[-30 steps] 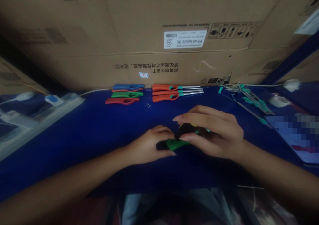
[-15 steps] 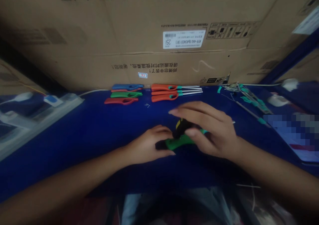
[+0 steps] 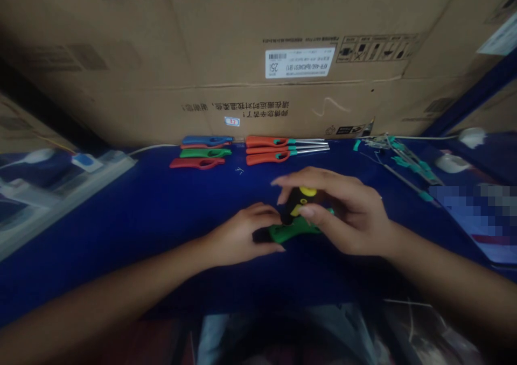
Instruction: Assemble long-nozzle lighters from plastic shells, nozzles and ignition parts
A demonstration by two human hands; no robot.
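Note:
A green gas lighter (image 3: 294, 230) with a black end lies level over the blue tabletop. My left hand (image 3: 236, 237) is closed on its black end, with fingers above and thumb below. My right hand (image 3: 351, 211) holds a stubby screwdriver (image 3: 298, 204) with a black and yellow handle between thumb and fingers. The screwdriver stands tilted over the green body, its lower end against it; its tip is hidden. My right hand covers the far part of the lighter.
Orange lighters (image 3: 266, 158) with metal tubes lie along the back, beside red, green (image 3: 204, 153) and blue handles. A large cardboard box (image 3: 226, 58) walls off the back. Metal rods with teal parts (image 3: 412, 163) lie right, near a phone-like slab (image 3: 480, 225). A clear tray (image 3: 92, 184) stands left.
My right hand has turned and shifted around the screwdriver, so more of the yellow handle end shows. My left hand and the green lighter have stayed almost in place.

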